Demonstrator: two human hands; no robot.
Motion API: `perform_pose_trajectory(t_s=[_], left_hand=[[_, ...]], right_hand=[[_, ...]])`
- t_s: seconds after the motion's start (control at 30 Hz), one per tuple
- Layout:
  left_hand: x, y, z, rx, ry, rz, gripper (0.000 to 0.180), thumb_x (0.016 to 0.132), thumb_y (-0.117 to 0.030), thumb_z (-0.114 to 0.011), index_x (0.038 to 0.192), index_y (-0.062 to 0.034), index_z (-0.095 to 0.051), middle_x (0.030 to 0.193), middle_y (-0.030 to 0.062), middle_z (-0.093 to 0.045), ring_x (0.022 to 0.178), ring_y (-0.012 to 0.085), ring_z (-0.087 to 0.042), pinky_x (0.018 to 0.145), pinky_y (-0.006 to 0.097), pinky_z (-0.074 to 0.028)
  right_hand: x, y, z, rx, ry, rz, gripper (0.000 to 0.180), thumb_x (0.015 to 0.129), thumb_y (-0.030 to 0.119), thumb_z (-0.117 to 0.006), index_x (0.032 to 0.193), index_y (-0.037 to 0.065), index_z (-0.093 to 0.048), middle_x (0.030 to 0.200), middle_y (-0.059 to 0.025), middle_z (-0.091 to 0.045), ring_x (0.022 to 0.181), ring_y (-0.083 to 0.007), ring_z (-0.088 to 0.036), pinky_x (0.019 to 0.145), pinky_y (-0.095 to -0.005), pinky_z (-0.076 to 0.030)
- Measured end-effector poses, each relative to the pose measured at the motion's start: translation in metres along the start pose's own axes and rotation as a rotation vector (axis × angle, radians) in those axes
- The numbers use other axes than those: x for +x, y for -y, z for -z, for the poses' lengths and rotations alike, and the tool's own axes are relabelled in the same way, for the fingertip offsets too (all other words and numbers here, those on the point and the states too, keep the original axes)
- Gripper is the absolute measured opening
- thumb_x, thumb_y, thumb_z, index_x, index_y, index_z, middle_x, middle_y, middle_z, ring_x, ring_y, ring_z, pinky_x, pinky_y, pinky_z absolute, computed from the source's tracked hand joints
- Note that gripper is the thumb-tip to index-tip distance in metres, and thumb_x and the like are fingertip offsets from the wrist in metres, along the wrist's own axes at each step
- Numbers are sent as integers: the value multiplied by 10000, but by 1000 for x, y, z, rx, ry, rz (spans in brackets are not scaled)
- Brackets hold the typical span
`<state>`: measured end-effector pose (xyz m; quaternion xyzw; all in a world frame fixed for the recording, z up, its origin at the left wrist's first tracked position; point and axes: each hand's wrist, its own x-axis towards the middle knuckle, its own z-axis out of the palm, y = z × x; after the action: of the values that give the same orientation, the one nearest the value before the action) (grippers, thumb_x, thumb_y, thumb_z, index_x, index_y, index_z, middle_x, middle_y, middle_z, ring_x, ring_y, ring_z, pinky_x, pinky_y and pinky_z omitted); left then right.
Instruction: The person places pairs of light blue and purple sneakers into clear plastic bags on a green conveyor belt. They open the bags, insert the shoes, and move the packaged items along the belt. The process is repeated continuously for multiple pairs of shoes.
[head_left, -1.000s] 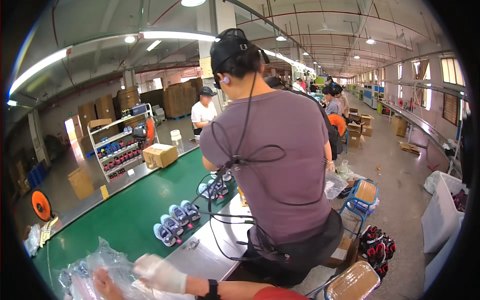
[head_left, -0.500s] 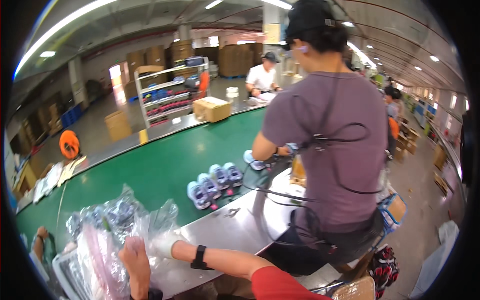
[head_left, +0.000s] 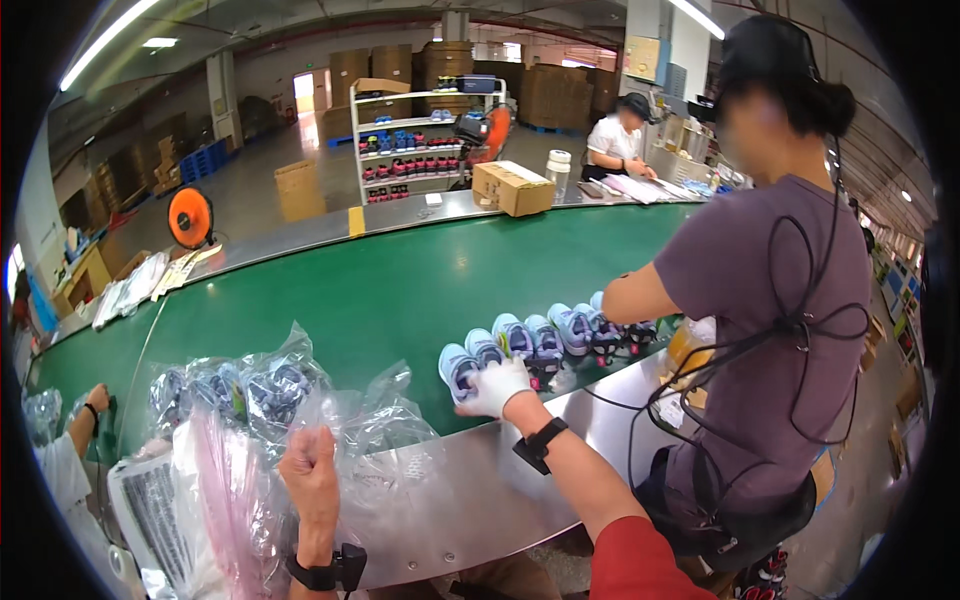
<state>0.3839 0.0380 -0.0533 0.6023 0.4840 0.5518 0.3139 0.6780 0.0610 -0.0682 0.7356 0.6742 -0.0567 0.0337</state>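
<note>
Row of small light-blue shoes (head_left: 545, 340) stands on the green conveyor belt (head_left: 380, 290), near edge, toes toward the steel rim; the leftmost shoe (head_left: 460, 368) sits under the gloved right hand (head_left: 497, 388). The left hand (head_left: 310, 470), fisted, grips clear crinkled plastic bags (head_left: 300, 410), apparently holding packed shoes.

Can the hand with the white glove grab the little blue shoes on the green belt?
Probably yes. The gloved right hand is already at the nearest blue shoes at the near edge of the green belt, seemingly touching them. Nothing lies between. The co-worker's arm reaches the far end of the row only.
</note>
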Motion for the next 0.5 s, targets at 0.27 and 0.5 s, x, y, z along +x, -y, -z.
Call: perform_pose_trajectory(t_s=[0.27, 0.5], left_hand=[[1, -11, 15, -8, -20, 48, 215, 899, -149, -604, 763, 12, -556, 620, -59, -463, 588, 35, -366, 490, 238, -281], [-2, -18, 11, -118, -17, 120, 231, 910, -192, -593, 787, 4, -589, 649, -55, -490, 608, 45, -407, 523, 240, -335]], right_hand=[[36, -2, -48, 372, -343, -175, 411, 692, 491, -637, 919, 154, -701, 923, -187, -646, 898, -317, -620, 781, -407, -463], [-93, 23, 32, 2253, -203, 474, 564, 830, 289, -644, 1261, -38, -482, 1164, -116, -589, 1042, -164, -566, 901, -290, -442]])
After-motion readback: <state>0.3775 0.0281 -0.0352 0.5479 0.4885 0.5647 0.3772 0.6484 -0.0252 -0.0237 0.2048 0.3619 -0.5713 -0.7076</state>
